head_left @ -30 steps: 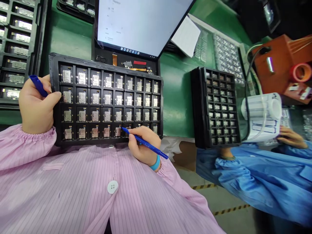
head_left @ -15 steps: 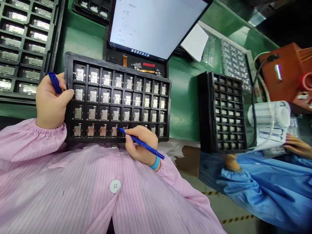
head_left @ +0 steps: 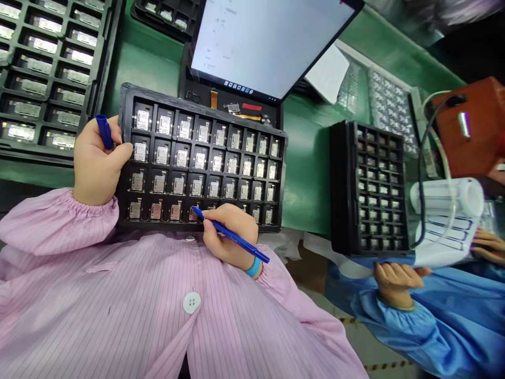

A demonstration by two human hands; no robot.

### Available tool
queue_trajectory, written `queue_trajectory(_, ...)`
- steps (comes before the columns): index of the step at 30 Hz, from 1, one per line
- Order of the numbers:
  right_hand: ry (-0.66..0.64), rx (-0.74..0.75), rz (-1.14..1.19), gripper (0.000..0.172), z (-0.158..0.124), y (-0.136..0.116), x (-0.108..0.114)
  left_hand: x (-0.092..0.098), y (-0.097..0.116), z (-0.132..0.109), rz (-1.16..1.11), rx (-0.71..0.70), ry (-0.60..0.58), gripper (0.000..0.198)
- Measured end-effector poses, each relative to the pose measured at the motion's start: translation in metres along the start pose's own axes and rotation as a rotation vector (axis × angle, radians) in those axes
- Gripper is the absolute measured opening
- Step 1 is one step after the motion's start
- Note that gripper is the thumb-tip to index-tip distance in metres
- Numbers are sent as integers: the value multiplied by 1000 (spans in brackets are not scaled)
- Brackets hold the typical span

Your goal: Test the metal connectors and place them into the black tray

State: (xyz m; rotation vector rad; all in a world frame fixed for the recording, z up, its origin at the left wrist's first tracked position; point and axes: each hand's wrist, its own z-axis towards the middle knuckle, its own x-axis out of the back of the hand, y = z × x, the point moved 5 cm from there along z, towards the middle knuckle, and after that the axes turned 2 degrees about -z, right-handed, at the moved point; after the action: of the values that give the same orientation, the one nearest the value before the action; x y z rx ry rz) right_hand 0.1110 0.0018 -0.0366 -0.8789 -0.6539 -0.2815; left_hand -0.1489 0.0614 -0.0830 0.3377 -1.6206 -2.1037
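Green tabletop (head_left: 307,195) under black trays (head_left: 342,189)

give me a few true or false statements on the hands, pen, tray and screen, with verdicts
1. The right hand holds a slim blue plastic pen. True.
2. The pen's tip is at the farthest row of the rectangular black plastic tray. False: it is at the row nearest the wearer.
3. The left hand is off the tray. False: the left hand grips its edge, and also holds a short blue cylindrical cap.
4. Flat silver-coloured parts sit in the tray's compartments. True.
5. The flat, dark-framed rectangular screen is switched off. False: the screen is lit.
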Motion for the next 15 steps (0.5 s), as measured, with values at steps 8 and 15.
queue_trajectory(8, -110, 41, -24, 10, 10, -7, -18, -3, 1, -1, -110, 24, -48, 28)
queue_trajectory(15, -50, 33, -35, 11, 9, -8, -13, -3, 3, -1, -115, 3, -65, 29)
